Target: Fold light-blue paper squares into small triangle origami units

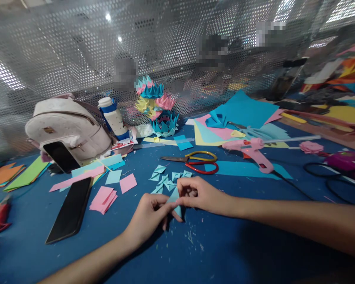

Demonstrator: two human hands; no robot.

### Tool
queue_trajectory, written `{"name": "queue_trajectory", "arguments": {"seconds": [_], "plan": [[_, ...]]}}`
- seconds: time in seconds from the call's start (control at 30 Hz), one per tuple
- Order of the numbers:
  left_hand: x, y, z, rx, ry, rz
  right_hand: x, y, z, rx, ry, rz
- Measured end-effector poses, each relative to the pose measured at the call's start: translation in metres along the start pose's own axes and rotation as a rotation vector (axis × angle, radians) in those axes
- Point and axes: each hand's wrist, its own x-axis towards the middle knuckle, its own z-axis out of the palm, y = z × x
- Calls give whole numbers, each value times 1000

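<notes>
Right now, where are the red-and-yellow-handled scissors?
In the head view, just right of centre, the scissors lie beyond the right hand, left of the pink glue gun.

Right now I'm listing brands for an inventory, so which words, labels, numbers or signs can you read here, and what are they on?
None can be read.
Backpack: its badge is too small to read.
Red-and-white packet: any print is too blurred.
Bottle: marks too small to make out.
Glue gun: no legible lettering.
Flat phone: dark screen, nothing readable.
Held paper: no writing visible.
</notes>
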Motion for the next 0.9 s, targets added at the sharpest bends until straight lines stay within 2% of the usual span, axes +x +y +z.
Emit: {"name": "queue_trajectory", "arguments": {"seconds": [0.13,0.43,0.8,0.9], "plan": [[-1,-1,1,-37,10,7,0,1,1,19,-20,48],[-3,-2,-2,-71,8,28,1,1,0,34,11,30],[-7,-2,-1,-65,31,51,-3,-2,4,-59,5,45],[-7,-1,-2,-64,52,57,-3,-2,2,-68,-53,46]]}}
